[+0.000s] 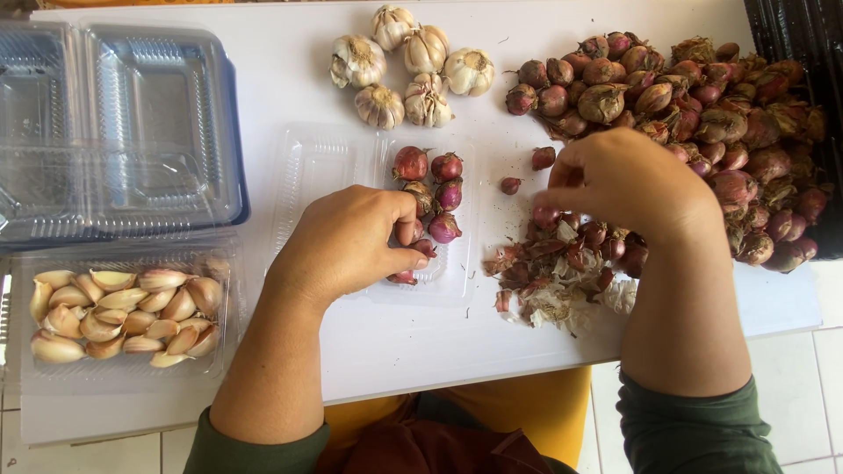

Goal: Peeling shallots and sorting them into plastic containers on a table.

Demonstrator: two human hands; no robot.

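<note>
My left hand [351, 241] rests over the near end of an open clear plastic tray [307, 167], fingers curled around small red shallots in it. Several peeled shallots [430, 189] lie in the tray's right compartment. My right hand [628, 180] hovers over a heap of shallot skins [549, 281], its fingertips pinched on a small shallot [546, 215]. A large pile of unpeeled shallots [702, 105] lies just beyond and to the right of that hand.
Several whole garlic bulbs [408, 70] sit at the far middle of the white table [413, 351]. A stack of clear lidded containers [123, 123] stands far left. Below it a clear tray of garlic cloves [123, 316]. A black bag [799, 35] is at the right edge.
</note>
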